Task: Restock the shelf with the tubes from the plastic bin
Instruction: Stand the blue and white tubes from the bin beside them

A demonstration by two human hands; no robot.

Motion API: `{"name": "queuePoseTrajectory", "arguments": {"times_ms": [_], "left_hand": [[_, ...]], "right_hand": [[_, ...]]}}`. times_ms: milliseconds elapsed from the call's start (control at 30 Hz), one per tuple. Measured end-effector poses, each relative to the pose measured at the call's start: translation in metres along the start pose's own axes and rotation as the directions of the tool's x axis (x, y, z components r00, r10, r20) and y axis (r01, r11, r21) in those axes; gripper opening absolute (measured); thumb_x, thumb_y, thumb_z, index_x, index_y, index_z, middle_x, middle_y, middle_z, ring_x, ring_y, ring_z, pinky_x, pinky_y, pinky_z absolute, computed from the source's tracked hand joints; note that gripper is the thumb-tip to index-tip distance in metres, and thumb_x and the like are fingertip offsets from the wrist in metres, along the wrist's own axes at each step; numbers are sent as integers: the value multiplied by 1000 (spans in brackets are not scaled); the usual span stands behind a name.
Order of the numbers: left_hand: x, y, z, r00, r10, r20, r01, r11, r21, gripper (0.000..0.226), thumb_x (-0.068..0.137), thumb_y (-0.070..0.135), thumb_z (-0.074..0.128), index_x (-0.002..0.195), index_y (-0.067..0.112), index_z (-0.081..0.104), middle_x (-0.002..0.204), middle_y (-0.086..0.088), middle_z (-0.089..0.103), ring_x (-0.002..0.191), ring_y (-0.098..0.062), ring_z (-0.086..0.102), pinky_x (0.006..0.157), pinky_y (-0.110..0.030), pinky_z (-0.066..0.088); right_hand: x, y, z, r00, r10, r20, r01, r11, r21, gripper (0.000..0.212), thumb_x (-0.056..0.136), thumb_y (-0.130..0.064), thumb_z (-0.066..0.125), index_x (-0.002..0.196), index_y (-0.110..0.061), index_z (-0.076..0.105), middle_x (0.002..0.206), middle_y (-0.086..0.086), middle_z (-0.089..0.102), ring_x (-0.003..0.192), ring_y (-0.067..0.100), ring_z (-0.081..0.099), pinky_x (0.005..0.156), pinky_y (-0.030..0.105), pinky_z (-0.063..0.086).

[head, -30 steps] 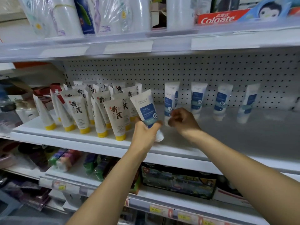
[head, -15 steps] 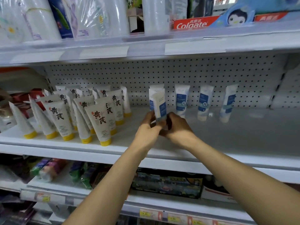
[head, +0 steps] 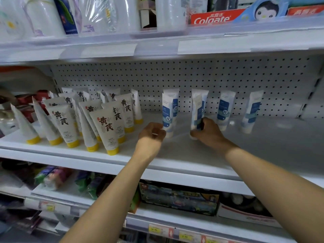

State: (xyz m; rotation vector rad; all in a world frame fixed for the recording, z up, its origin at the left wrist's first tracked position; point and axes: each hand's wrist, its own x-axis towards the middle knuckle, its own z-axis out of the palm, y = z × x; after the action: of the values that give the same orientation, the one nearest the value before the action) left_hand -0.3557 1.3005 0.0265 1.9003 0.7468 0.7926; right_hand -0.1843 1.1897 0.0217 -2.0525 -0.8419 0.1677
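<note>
Left hand (head: 151,137): extended over the shelf (head: 175,153) before the pegboard (head: 228,76), fingers (head: 162,133) curled at the foot of the first tube (head: 168,118); gripping or only touching, impossible to tell.
Right hand (head: 210,133): also before the pegboard, fingers wrapped round the lower half of the second tube (head: 196,111).
First tube: blue-and-white, upright and cap down, before the pegboard's middle, with a matching tube just behind it.
Second tube: slightly tilted, cap down, just in front of a matching tube that stands against the pegboard.
Other blue-label tubes (head: 225,109): two, upright against the pegboard toward its right end, apart from each other.
Yellow-capped tubes (head: 105,127): crowded cap down before the pegboard's left end.
Colgate box (head: 213,18): on the shelf above the pegboard.
</note>
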Motion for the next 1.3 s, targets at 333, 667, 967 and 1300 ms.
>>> {"name": "queuePoseTrajectory", "arguments": {"times_ms": [333,667,967,1300], "left_hand": [[-8,2,-15,998,48,48,-52,995,83,24,92,23,58,116,19,58,100,1,63,91,-17,59,77,-27,48],[-65,-30,-82,958,242,154,-276,925,262,29,91,33,60,118,22,56,106,6,62,92,-10,59,86,-35,51],[-130,-109,-223,969,182,170,-247,786,567,36,90,39,59,122,25,54,113,6,60,105,-15,58,85,-40,51],[-218,-253,-386,977,-211,-36,194,804,562,29,89,33,62,116,21,58,105,6,61,95,-15,59,82,-31,48]], "right_hand": [[-13,2,-1,992,125,-32,-127,988,-85,53,82,-32,70,121,-9,43,109,5,52,97,24,54,76,30,41],[-120,-62,22,997,-65,39,76,869,-488,36,88,-33,60,120,-16,52,121,5,59,108,28,57,88,40,50],[-207,-135,132,922,-321,217,387,747,-541,42,92,-37,54,131,-22,44,130,0,53,116,22,51,86,38,46],[-262,-188,319,722,-339,603,618,709,-341,26,88,-37,55,110,-21,54,112,1,61,104,25,58,78,37,50]]}}
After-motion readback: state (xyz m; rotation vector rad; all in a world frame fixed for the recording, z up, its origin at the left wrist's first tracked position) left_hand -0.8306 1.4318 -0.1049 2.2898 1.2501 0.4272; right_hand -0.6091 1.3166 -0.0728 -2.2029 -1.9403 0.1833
